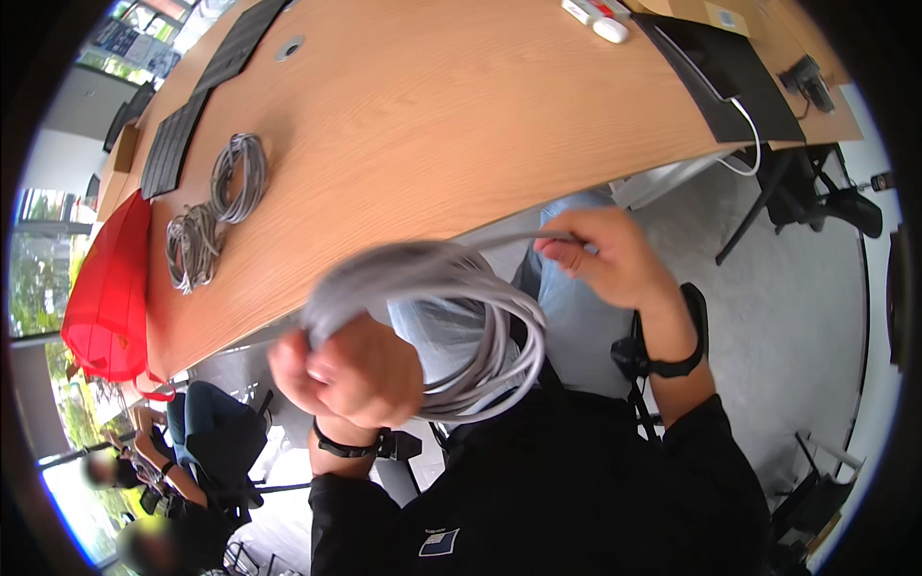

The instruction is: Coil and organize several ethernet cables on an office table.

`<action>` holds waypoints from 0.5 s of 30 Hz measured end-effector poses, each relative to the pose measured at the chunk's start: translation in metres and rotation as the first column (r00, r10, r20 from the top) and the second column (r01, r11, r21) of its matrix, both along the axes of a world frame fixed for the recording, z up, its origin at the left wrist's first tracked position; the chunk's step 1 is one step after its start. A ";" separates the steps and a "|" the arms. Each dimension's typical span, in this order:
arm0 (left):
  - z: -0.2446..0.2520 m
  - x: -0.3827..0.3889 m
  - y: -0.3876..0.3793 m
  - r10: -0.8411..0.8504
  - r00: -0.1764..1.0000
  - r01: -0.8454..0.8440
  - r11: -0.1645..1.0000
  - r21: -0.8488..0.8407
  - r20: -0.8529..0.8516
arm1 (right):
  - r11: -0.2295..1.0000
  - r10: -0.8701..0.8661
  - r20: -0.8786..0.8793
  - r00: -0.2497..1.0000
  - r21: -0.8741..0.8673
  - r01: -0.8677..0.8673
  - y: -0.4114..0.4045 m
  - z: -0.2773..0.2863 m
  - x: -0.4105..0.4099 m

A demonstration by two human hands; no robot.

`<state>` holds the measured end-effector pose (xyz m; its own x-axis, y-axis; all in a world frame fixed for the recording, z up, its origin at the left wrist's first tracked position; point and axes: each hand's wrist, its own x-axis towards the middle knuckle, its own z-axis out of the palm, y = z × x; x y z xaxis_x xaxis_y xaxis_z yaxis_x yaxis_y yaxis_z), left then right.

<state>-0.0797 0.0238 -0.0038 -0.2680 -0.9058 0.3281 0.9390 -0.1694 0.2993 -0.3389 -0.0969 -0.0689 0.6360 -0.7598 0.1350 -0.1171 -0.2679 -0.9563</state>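
My left hand [353, 371] is closed around one side of a loosely coiled grey cable [529, 324], whose loops hang over my lap in front of the table edge. My right hand [601, 252], out to the right, pinches a single strand of that cable between thumb and fingers, and the strand runs taut towards the coil. Motion blurs the upper loops and my left hand. Two more grey cable bundles lie on the wooden table [403, 122]: a rounder coil [240, 178] and, touching or close beside it, a messier bundle [193, 246].
A red bag [112, 302] rests at the table's left corner, near black keyboard-like panels [173, 147]. Towards the far right lie a black mat [749, 93] with a white cord [753, 129], a white mouse [610, 29] and a small dark device [810, 83]. Other people sit at lower left.
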 end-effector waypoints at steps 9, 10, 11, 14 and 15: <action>0.012 0.041 -0.015 0.209 0.905 -0.225 0.974 0.001 -0.370 | 0.944 -0.148 -0.261 0.954 -0.326 0.057 0.063 -0.089 0.017; 0.011 0.044 -0.015 0.254 0.884 -0.263 0.964 0.032 -0.392 | 0.942 -0.129 -0.250 0.960 -0.334 0.040 0.065 -0.091 0.013; 0.012 0.049 -0.014 0.297 0.881 -0.309 0.951 0.028 -0.367 | 0.923 -0.168 -0.307 0.937 -0.383 0.041 0.066 -0.092 0.008; 0.018 0.061 -0.011 0.453 0.844 -0.466 0.884 0.026 -0.287 | 0.899 -0.264 -0.368 0.891 -0.428 0.089 0.064 -0.101 -0.016; 0.020 0.064 -0.012 0.456 0.837 -0.474 0.880 0.015 -0.304 | 0.894 -0.329 -0.384 0.863 -0.420 0.154 0.063 -0.103 -0.023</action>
<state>-0.0162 0.0120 0.0164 0.2952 -0.8764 0.3805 0.9480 0.3183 -0.0024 -0.3623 -0.0334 -0.1721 0.4967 -0.8478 0.1859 -0.6032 -0.4911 -0.6284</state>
